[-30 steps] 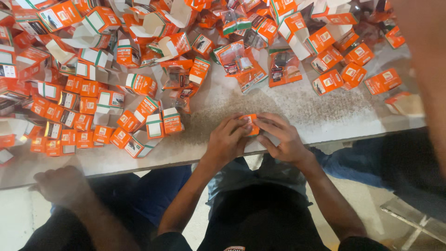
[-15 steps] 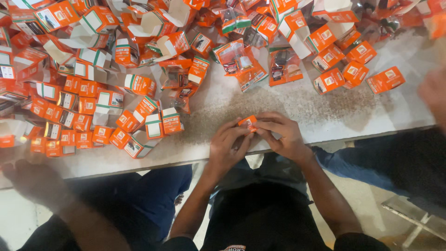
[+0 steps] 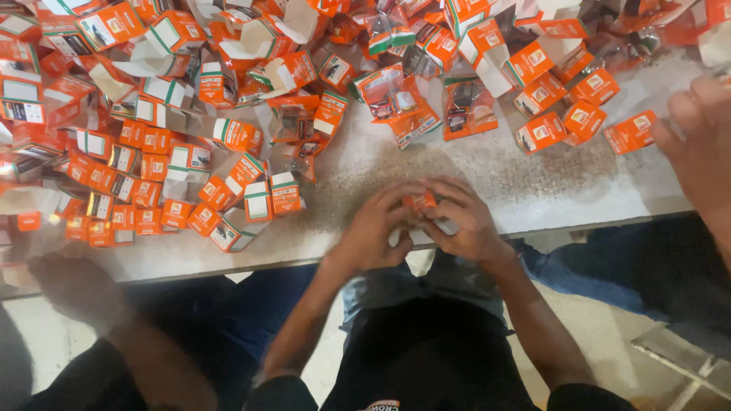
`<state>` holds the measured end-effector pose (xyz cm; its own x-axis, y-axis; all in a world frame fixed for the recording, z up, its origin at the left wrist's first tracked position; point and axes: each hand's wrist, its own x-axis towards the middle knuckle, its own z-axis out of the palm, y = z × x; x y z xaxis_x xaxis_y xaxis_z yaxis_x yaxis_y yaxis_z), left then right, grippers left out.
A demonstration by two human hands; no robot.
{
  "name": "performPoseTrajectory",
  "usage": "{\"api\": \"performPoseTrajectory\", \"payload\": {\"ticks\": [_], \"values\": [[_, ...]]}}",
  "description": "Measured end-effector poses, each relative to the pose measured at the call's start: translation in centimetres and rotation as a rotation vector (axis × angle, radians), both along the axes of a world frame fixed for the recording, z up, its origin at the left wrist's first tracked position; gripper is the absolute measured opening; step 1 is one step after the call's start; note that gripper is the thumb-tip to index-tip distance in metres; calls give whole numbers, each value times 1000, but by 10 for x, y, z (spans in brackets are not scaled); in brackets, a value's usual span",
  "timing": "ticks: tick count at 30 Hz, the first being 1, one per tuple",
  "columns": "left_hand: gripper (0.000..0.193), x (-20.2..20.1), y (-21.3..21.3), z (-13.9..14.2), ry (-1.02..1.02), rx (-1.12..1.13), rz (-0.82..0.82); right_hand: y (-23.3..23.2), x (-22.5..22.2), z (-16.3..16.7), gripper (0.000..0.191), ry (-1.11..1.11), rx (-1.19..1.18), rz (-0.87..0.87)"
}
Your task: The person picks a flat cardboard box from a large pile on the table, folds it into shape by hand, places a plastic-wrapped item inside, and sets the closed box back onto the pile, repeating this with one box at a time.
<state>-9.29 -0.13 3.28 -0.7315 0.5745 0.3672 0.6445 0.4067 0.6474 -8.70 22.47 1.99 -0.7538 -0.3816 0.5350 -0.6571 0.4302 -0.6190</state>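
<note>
At the near edge of a speckled grey table (image 3: 533,183), a person's left hand (image 3: 373,228) and right hand (image 3: 466,221) meet, both closed in a grip on one small orange box (image 3: 420,202) held between the fingertips just above the table's edge. Heaps of orange-and-white boxes (image 3: 152,160) crowd the far-left side. Another person's hand (image 3: 697,144) rests at the right edge; a blurred hand (image 3: 72,285) hangs below the near-left edge.
</note>
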Motion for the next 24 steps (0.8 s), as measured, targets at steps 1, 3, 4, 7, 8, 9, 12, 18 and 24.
{"api": "performPoseTrajectory", "payload": {"ticks": [1,3,4,7,8,9,12,18,24], "values": [[36,-14,-6,2,-37,-16,-122,2,2,-1,25,-44,19,-49],[29,-44,-1,1,105,-213,120,10,8,-2,26,-141,70,-140],[34,-63,-1,1,261,-227,190,15,9,0,26,-102,125,-286],[36,-122,9,9,603,-370,459,22,11,11,33,8,201,-593],[30,-126,9,12,558,-371,443,22,10,17,39,29,175,-613],[24,-131,9,16,526,-369,425,20,6,23,44,61,144,-638],[14,-118,9,23,222,2,503,1,-12,37,66,65,58,-356],[46,-103,14,19,432,-131,472,-33,-34,30,94,-77,205,-218],[22,-87,26,25,-207,221,542,-11,-21,7,90,-60,35,-221]]}}
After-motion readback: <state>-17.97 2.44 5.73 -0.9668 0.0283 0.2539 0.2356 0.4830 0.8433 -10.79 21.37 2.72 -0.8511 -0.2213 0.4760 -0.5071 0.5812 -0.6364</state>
